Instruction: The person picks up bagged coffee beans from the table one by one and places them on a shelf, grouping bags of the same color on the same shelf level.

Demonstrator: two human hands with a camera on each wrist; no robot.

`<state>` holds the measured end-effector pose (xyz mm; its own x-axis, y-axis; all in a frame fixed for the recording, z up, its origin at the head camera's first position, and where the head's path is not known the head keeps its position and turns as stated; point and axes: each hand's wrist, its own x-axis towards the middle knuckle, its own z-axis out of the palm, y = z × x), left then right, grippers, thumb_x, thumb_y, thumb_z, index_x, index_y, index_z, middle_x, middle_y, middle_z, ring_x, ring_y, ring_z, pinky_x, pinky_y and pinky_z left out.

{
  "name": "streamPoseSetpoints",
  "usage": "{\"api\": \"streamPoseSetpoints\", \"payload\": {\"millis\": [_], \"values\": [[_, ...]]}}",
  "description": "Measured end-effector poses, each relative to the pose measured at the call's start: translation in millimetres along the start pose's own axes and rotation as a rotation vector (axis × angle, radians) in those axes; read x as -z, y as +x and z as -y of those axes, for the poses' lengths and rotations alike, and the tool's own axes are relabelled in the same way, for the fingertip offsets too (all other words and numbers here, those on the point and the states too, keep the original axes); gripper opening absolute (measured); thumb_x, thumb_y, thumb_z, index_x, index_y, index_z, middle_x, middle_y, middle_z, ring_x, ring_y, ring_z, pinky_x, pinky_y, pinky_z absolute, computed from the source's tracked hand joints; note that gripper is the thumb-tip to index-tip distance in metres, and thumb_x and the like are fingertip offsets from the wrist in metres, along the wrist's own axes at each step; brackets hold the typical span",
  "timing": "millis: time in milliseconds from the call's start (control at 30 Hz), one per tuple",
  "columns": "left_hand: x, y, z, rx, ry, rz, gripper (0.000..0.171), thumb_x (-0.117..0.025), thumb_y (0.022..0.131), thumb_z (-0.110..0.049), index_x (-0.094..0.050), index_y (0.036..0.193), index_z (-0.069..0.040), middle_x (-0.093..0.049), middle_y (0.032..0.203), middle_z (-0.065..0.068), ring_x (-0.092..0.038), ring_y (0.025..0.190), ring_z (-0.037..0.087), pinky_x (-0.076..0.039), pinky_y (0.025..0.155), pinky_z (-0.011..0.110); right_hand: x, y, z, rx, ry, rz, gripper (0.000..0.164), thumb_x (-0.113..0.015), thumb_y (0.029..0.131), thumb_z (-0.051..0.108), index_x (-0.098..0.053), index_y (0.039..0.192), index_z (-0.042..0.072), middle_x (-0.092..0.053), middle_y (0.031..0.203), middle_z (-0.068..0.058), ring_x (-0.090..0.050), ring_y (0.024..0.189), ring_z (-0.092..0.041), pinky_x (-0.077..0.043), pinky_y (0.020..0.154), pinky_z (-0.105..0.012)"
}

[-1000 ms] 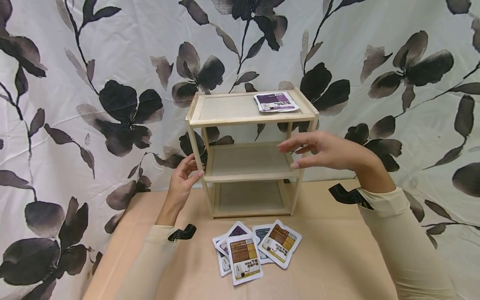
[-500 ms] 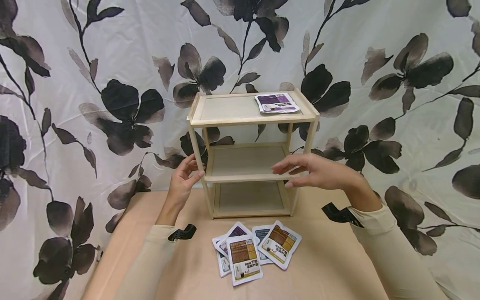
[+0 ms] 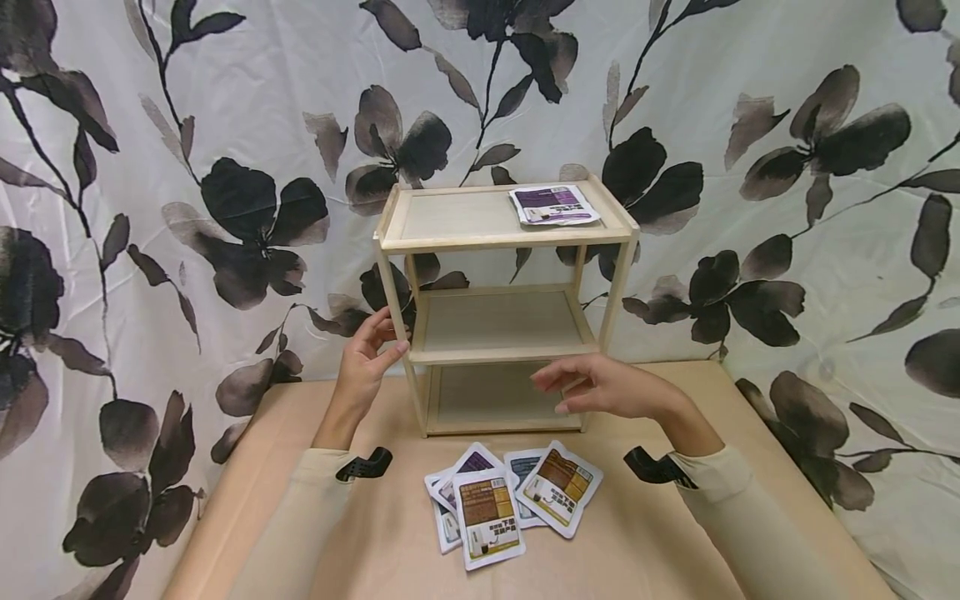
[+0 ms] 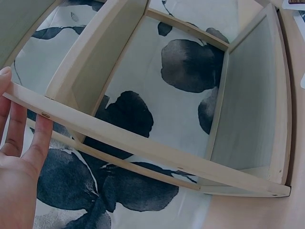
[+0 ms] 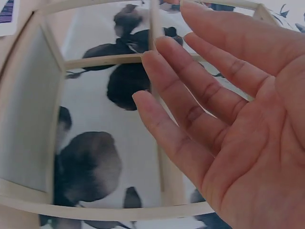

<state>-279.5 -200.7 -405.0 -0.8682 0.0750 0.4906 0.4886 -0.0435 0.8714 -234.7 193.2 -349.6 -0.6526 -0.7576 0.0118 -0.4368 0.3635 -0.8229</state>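
Observation:
A three-tier pale wooden rack stands upright on the table. My left hand grips its left front post at about the middle tier. The left wrist view has the thumb on one side of that post and fingers on the other. My right hand hovers in front of the lower right of the rack, holding nothing. Its fingers are spread and slightly bent. On the top tier, at the right, lies a purple-and-white packet.
In front of the rack, several flat packets overlap on the table. A brown-and-white packet lies uppermost at the left, another brown-and-yellow packet at the right. Behind hangs a white cloth printed with dark flowers.
My right hand has moved down and slightly left, from beside the middle tier to in front of the bottom tier. The left hand, rack and packets have stayed put.

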Motion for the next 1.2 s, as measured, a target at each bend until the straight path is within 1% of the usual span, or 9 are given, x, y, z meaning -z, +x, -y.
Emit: {"api": "streamPoseSetpoints", "payload": {"millis": [167, 267, 400, 467, 500, 600, 733, 1033, 1200], "values": [[0.7, 0.2, 0.4, -0.011, -0.001, -0.002, 0.056, -0.069, 0.092, 0.007, -0.054, 0.144, -0.007, -0.062, 0.117, 0.017, -0.061, 0.106, 0.017, -0.049, 0.095, 0.033, -14.0, -1.0, -10.1, -0.069, 0.029, 0.0, 0.045, -0.072, 0.095, 0.012, -0.06, 0.138, 0.01, -0.063, 0.133, -0.009, -0.06, 0.124, -0.03, -0.052, 0.099, -0.036], [1.2, 0.5, 0.9, -0.015, 0.0, 0.003, 0.057, -0.069, 0.091, 0.007, -0.054, 0.144, -0.008, -0.062, 0.117, 0.014, -0.061, 0.107, 0.016, -0.049, 0.095, 0.032, -23.0, 0.1, -18.0, -0.079, 0.056, 0.007, 0.045, -0.072, 0.095, 0.011, -0.06, 0.138, 0.009, -0.064, 0.132, -0.01, -0.06, 0.123, -0.032, -0.053, 0.1, -0.04], [1.1, 0.2, 0.8, -0.018, -0.008, 0.004, 0.057, -0.069, 0.091, 0.008, -0.054, 0.144, -0.008, -0.058, 0.12, 0.027, -0.062, 0.106, 0.016, -0.05, 0.093, 0.028, -35.8, 1.8, -32.4, -0.064, 0.088, 0.023, 0.045, -0.072, 0.094, 0.008, -0.06, 0.137, 0.006, -0.065, 0.129, -0.012, -0.061, 0.121, -0.036, -0.053, 0.099, -0.044], [0.9, 0.0, 0.6, -0.021, -0.014, 0.003, 0.057, -0.069, 0.091, 0.009, -0.055, 0.143, -0.007, -0.057, 0.12, 0.03, -0.062, 0.106, 0.015, -0.051, 0.092, 0.027, -42.1, 2.6, -39.7, -0.064, 0.096, 0.021, 0.044, -0.071, 0.094, 0.008, -0.06, 0.137, 0.004, -0.066, 0.127, -0.012, -0.063, 0.119, -0.035, -0.054, 0.098, -0.041], [0.9, 0.0, 0.9, -0.024, -0.015, 0.002, 0.057, -0.069, 0.09, 0.009, -0.055, 0.143, -0.008, -0.056, 0.12, 0.031, -0.062, 0.105, 0.015, -0.051, 0.092, 0.027, -45.1, 2.7, -43.4, -0.058, 0.094, 0.018, 0.043, -0.071, 0.095, 0.007, -0.06, 0.136, 0.002, -0.067, 0.127, -0.013, -0.063, 0.118, -0.034, -0.053, 0.098, -0.044], [0.6, -0.4, 1.1, -0.031, -0.014, 0.003, 0.057, -0.069, 0.09, 0.009, -0.055, 0.143, -0.008, -0.057, 0.119, 0.029, -0.062, 0.105, 0.016, -0.052, 0.091, 0.027, -54.1, 3.3, -53.6, -0.058, 0.103, 0.009, 0.043, -0.069, 0.095, 0.004, -0.059, 0.136, -0.001, -0.067, 0.126, -0.015, -0.065, 0.117, -0.033, -0.054, 0.097, -0.045], [0.4, -0.6, 2.3, -0.037, -0.016, 0.008, 0.057, -0.069, 0.09, 0.01, -0.055, 0.143, -0.008, -0.057, 0.119, 0.029, -0.062, 0.105, 0.016, -0.051, 0.092, 0.027, -64.7, 3.4, -64.8, -0.072, 0.139, 0.001, 0.044, -0.07, 0.094, 0.003, -0.058, 0.136, -0.004, -0.067, 0.125, -0.018, -0.065, 0.115, -0.036, -0.055, 0.096, -0.04], [0.0, 0.2, 2.5, -0.011, -0.01, -0.002, 0.055, -0.068, 0.092, 0.008, -0.054, 0.143, -0.006, -0.057, 0.121, 0.029, -0.062, 0.106, 0.016, -0.049, 0.095, 0.029, -80.9, 3.1, -79.5, -0.064, 0.152, -0.008, 0.043, -0.071, 0.094, 0.004, -0.06, 0.136, 0.001, -0.07, 0.121, -0.013, -0.065, 0.113, -0.043, -0.054, 0.095, -0.039], [0.8, -0.2, 2.3, -0.006, -0.001, 0.0, 0.056, -0.068, 0.092, 0.008, -0.053, 0.144, -0.005, -0.056, 0.121, 0.031, -0.062, 0.106, 0.015, -0.048, 0.096, 0.03, -92.9, 4.7, -89.6, -0.065, 0.214, -0.016, 0.043, -0.071, 0.094, 0.007, -0.06, 0.135, 0.001, -0.067, 0.123, -0.023, -0.062, 0.116, -0.05, -0.054, 0.094, -0.031]]}}
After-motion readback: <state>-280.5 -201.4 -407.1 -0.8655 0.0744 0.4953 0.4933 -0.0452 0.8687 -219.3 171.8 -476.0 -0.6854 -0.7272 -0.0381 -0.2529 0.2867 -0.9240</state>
